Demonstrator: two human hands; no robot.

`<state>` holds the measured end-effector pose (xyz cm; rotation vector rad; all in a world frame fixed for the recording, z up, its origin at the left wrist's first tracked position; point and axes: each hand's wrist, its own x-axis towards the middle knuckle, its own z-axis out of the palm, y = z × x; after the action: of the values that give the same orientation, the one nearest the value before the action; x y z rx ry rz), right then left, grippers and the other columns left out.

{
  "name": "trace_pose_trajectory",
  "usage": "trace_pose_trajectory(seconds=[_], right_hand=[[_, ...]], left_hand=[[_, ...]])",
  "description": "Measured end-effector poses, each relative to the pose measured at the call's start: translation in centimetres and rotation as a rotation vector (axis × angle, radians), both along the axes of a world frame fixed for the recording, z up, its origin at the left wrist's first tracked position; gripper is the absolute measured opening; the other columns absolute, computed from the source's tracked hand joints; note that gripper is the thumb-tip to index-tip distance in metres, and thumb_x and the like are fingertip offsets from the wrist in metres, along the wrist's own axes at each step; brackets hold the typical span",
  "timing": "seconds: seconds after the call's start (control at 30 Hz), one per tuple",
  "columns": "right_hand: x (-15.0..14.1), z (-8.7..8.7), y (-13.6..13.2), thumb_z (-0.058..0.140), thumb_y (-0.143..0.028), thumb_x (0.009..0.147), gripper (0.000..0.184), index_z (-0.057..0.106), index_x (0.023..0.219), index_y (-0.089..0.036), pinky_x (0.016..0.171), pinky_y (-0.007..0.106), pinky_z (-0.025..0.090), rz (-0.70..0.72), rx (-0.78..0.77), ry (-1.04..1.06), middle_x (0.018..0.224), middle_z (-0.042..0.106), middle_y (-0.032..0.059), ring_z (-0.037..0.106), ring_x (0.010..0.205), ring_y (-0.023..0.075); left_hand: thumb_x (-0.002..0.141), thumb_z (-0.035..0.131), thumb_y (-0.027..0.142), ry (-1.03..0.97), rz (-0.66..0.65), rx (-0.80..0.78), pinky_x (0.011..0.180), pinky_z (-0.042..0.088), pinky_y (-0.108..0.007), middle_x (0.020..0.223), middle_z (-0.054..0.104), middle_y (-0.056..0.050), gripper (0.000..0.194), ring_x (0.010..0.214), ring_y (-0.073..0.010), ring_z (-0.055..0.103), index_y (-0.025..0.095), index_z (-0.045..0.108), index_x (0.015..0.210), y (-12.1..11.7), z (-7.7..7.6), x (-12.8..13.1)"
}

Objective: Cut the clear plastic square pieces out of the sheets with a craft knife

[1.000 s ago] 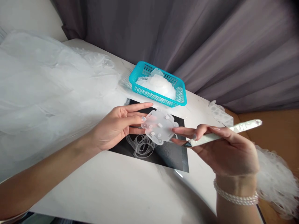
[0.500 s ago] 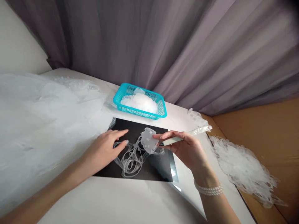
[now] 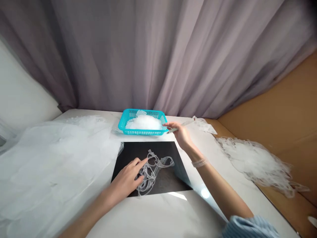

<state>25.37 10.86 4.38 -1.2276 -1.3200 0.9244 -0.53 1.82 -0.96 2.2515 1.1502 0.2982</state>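
On the black sheet (image 3: 170, 178) at lower center, the left hand (image 3: 125, 180) lies open, its fingers spread and touching a looped clear plastic strip (image 3: 151, 173). At upper center, the right hand (image 3: 178, 134), wrist bent, grips a slim white stick (image 3: 182, 125) just beside the turquoise basket (image 3: 142, 132).

No readable text; no labels (nor signs)

The light was bright and soft, with faint shadows. Glare (image 3: 205, 193) shone on the white table (image 3: 153, 215), and the right hand (image 3: 178, 134) looked slightly blurred.
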Motion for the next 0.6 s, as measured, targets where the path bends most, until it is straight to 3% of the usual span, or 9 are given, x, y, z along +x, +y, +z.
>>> trace_pose_trajectory(seconds=[0.1,0.17,0.27,0.33,0.4,0.5,0.6], right_hand=[[0.1,-1.1,-6.0,0.045,-0.025,0.077,0.037,0.069,0.104,-0.017,0.085,0.037,0.047,0.089,-0.04,-0.206,0.095,0.074,0.008,0.066,0.089,0.0234],[-0.7,-2.0,-9.3,0.053,-0.028,0.079,0.04,0.067,0.116,-0.019,0.091,0.039,0.044,0.121,-0.059,-0.328,0.106,0.072,0.01,0.065,0.098,0.0259],[-2.6,-3.7,-11.8,0.064,-0.05,0.08,0.07,0.049,0.141,-0.017,0.093,0.041,0.043,0.198,-0.092,-0.652,0.124,0.066,0.0171,0.062,0.11,0.0327],[-3.9,-4.5,-12.1,0.066,-0.062,0.077,0.085,0.043,0.144,-0.015,0.085,0.04,0.046,0.256,-0.091,-0.891,0.121,0.067,0.0186,0.065,0.106,0.0348],[-5.1,-5.0,-11.9,0.067,-0.058,0.077,0.068,0.056,0.13,-0.016,0.074,0.034,0.045,0.269,-0.066,-0.994,0.106,0.072,0.0141,0.068,0.094,0.0319],[-6.2,-5.1,-11.5,0.064,-0.036,0.084,0.022,0.067,0.098,-0.02,0.06,0.026,0.037,0.222,-0.047,-1.007,0.083,0.073,0.0056,0.069,0.077,0.0229],[-4.9,-3.8,-11.1,0.061,-0.025,0.084,0.01,0.067,0.092,-0.023,0.058,0.023,0.033,0.093,-0.052,-1.023,0.081,0.073,0.0007,0.067,0.074,0.0171]], left_hand=[[0.09,0.039,0.017,-0.112,-0.034,-0.004,0.078,0.045,-0.029,0.101,0.059,-0.004,0.039,0.086,-0.0175,0.061,0.023,0.061,0.122,0.3,-0.5,0.5],[0.088,0.04,0.015,-0.153,-0.05,0.019,0.07,0.043,-0.028,0.09,0.058,-0.003,0.027,0.076,-0.0159,0.058,0.021,0.066,0.095,0.4,-0.7,0.9],[0.086,0.042,0.014,-0.187,-0.05,0.05,0.064,0.041,-0.028,0.082,0.057,-0.002,0.022,0.07,-0.0151,0.056,0.019,0.062,0.078,0.4,-0.6,1.5],[0.086,0.043,0.014,-0.22,-0.038,0.064,0.067,0.044,-0.027,0.083,0.059,-0.002,0.021,0.074,-0.0154,0.058,0.019,0.062,0.08,0.3,-0.3,1.9],[0.087,0.044,0.015,-0.253,-0.032,0.065,0.072,0.049,-0.026,0.091,0.062,-0.003,0.02,0.082,-0.0156,0.062,0.02,0.064,0.087,0.2,0.0,2.1],[0.089,0.048,0.018,-0.337,-0.059,0.028,0.085,0.054,-0.026,0.106,0.065,-0.002,0.025,0.098,-0.016,0.065,0.024,0.064,0.108,-0.1,0.4,1.9],[0.09,0.053,0.025,-0.444,-0.1,-0.002,0.1,0.052,-0.032,0.134,0.058,0.0,0.042,0.12,-0.0192,0.06,0.034,0.054,0.131,-0.1,1.1,0.3]])
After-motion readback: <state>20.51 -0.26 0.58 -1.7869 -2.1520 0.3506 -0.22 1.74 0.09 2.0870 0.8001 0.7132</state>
